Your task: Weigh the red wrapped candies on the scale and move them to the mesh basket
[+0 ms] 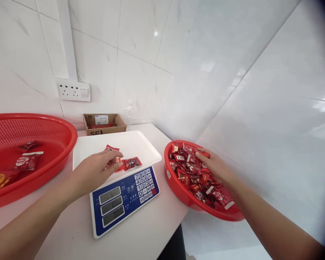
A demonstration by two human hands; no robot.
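My left hand (104,166) is over the white pan (147,144) of a digital scale (124,202), its fingers closed on a small red candy packet (119,165). Beside its fingertips lies another wrapped candy (132,163), dark red with a dark picture, and a further red wrapper shows behind the hand. Over the right red basket (176,189), my right hand (213,164) pinches an orange-red candy packet (205,154), partly hidden by the fingers. Many red wrapped candies (192,177) fill that basket below it.
On the left stands a larger red mesh basket (67,139) with a few red packets (28,161) inside. A cardboard box (120,126) with red contents and a clear plastic bottle (128,113) stand behind the scale. Tiled walls close off the white table (157,231).
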